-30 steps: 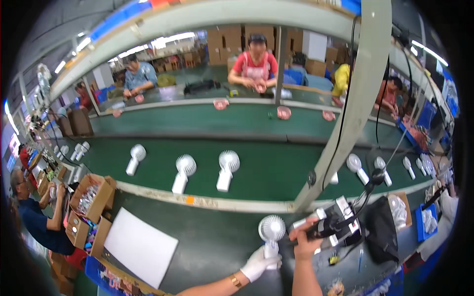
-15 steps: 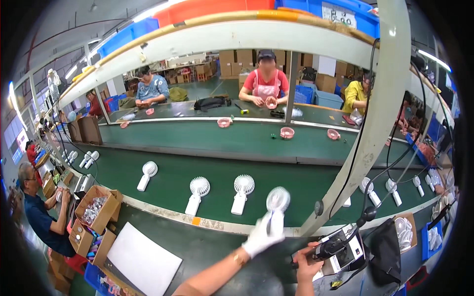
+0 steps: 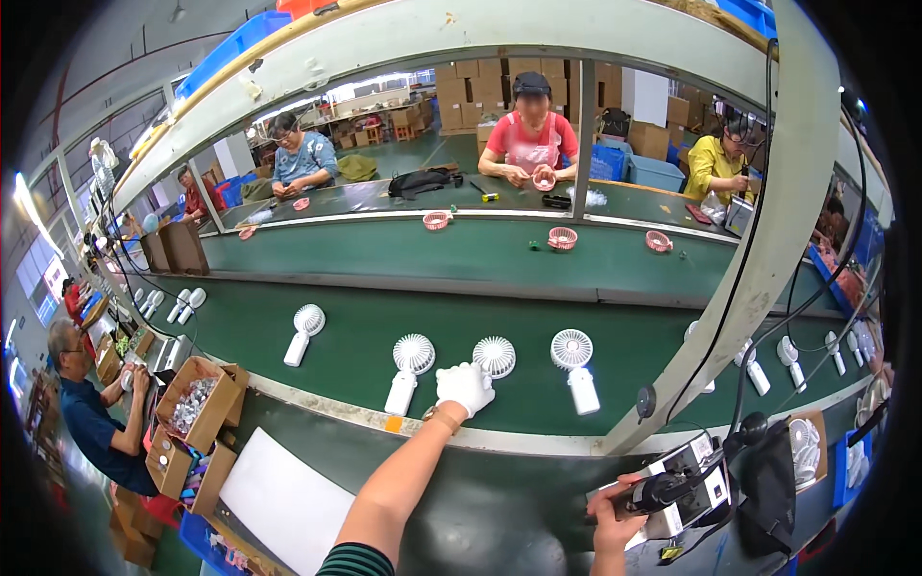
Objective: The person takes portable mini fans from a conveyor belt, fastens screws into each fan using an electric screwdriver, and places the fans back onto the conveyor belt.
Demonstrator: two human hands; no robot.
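Observation:
On the green conveyor belt [image 3: 250, 331], my left hand [image 3: 466, 387], in a white glove, is closed over the handle of a white handheld fan [image 3: 495, 356]. Its round head shows above my fingers, while the handle is hidden under the glove. To the right another handheld fan [image 3: 572, 350] lies face up, apart from my hand. Just left of my glove lies one more fan [image 3: 414, 353]. My bare right hand [image 3: 615, 521] grips a black electric screwdriver [image 3: 659, 492] beside a white-and-black box-shaped device [image 3: 706, 480] on the bench.
A white post [image 3: 715, 298] with black cables rises from the belt's near edge. At left, a white sheet [image 3: 283, 504] lies by cardboard boxes [image 3: 202, 408] of small parts. Pink round parts [image 3: 562, 238] sit on the far belt, with several co-workers beyond.
My left hand has let go of the right-hand fan, which now lies on the belt, and moved left onto another. My right hand keeps the screwdriver. The view has shifted slightly.

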